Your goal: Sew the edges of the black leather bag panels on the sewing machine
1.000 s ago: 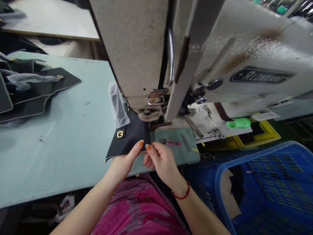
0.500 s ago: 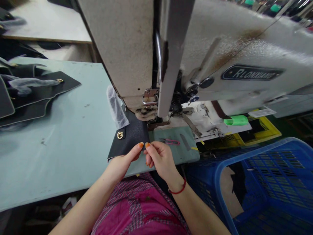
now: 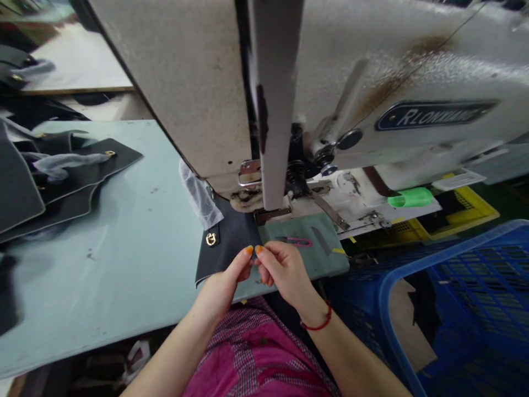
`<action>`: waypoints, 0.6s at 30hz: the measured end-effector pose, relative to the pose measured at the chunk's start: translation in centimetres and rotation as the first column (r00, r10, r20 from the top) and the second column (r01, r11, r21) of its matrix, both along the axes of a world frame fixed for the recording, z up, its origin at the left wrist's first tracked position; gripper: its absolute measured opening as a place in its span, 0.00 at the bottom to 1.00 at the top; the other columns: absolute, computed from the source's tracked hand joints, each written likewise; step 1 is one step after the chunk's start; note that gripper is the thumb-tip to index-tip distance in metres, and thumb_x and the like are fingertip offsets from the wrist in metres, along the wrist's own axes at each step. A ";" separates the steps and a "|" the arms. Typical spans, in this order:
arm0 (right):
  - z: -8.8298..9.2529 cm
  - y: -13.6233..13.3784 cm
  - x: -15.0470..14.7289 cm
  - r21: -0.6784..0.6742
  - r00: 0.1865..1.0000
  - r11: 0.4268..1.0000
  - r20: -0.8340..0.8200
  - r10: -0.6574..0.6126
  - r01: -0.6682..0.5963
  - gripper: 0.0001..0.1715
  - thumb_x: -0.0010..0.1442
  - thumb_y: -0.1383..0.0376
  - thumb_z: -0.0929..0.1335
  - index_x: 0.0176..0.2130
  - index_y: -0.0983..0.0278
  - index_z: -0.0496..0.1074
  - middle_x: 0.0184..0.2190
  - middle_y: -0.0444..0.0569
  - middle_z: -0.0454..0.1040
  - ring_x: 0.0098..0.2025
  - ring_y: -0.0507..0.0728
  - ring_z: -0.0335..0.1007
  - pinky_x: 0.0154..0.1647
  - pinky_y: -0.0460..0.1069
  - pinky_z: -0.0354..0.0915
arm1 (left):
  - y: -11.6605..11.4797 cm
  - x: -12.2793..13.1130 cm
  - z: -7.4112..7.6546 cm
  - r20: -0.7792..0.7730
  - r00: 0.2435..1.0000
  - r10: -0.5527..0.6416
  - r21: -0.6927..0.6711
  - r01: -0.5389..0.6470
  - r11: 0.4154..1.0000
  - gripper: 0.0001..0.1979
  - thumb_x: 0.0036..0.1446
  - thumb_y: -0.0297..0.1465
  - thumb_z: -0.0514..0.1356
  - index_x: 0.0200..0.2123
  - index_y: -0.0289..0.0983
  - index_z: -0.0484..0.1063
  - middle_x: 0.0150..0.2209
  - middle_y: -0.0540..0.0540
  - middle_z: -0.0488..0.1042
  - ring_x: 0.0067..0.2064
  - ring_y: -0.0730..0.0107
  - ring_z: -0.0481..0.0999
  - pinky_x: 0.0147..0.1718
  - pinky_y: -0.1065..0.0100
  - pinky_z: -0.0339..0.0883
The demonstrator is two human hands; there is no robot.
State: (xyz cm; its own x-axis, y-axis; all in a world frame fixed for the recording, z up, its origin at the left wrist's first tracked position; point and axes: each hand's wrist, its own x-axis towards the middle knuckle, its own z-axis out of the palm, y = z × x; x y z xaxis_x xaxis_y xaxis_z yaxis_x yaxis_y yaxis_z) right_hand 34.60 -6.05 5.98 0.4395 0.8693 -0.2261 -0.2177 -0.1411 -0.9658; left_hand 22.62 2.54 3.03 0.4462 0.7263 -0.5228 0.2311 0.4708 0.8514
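Observation:
A dark leather piece (image 3: pixel 231 242) with a gold clasp (image 3: pixel 211 239) and a translucent wrap (image 3: pixel 200 196) lies partly under the head of the sewing machine (image 3: pixel 185 82). Both hands meet at its near right corner. My left hand (image 3: pixel 233 275) is closed, thumb against fingers, at the leather's edge. My right hand (image 3: pixel 281 267) is also pinched, its thumb tip almost touching the left one. Both pinches close on the corner area; the fingers hide most of what is between them. Pink-handled snips (image 3: pixel 300 241) lie just beyond my right hand.
More dark leather pieces (image 3: pixel 78 182) with wraps lie on the pale green table (image 3: pixel 136 264) at left. A blue basket (image 3: pixel 384 298) stands at right, with a yellow crate (image 3: pixel 471 212) behind it. A green tube (image 3: pixel 411 197) sits under the machine arm.
The view has shifted, so hands, leather and table appear further right and slightly lower. Both hands keep their pinch at the leather's corner.

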 end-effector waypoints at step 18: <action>-0.1 3.5 1.9 0.053 0.999 0.998 0.046 0.023 -0.026 0.21 0.65 0.54 0.65 0.27 0.64 0.69 0.16 0.39 0.65 0.17 0.46 0.58 0.20 0.42 0.56 | 3.6 2.6 1.3 0.181 0.983 -0.034 -0.086 0.051 0.995 0.22 0.43 0.49 0.68 0.23 0.35 0.75 0.20 0.51 0.66 0.23 0.76 0.58 0.23 0.71 0.55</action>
